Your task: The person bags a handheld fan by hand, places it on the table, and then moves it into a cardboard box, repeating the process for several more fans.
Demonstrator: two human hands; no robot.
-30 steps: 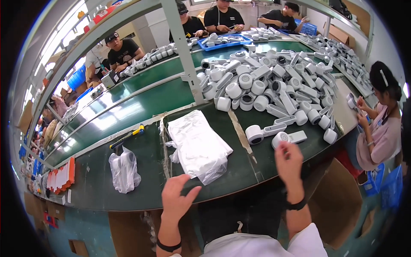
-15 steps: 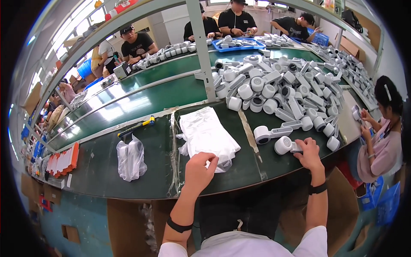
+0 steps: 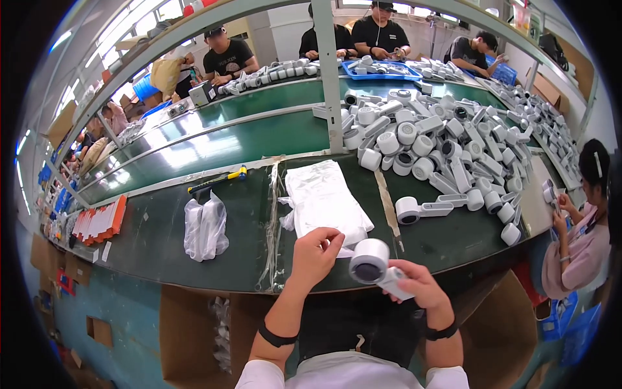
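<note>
My right hand (image 3: 422,285) is closed around the handle of a white handheld device (image 3: 370,260). The device has a drum-shaped head with a dark round face, and it is held tilted in front of my body near the table's front edge. To its left, my left hand (image 3: 315,256) is bent with thumb and fingers drawn together by the near edge of a stack of clear plastic bags (image 3: 327,198). Whether a bag edge is between those fingers is hidden. A similar white device (image 3: 424,209) lies apart on the table, right of the stack.
A big heap of white devices (image 3: 447,139) covers the back right. Further left are a bagged bundle (image 3: 206,227), a yellow-and-black hammer-like tool (image 3: 219,179) and orange-edged cards (image 3: 100,220). A metal post (image 3: 332,84) rises behind. Co-workers sit opposite; a person in pink (image 3: 576,253) works at right.
My right hand has lifted a white device off the table and brought it left, toward my body. My left hand stays by the bag stack. The whole view has shifted slightly.
</note>
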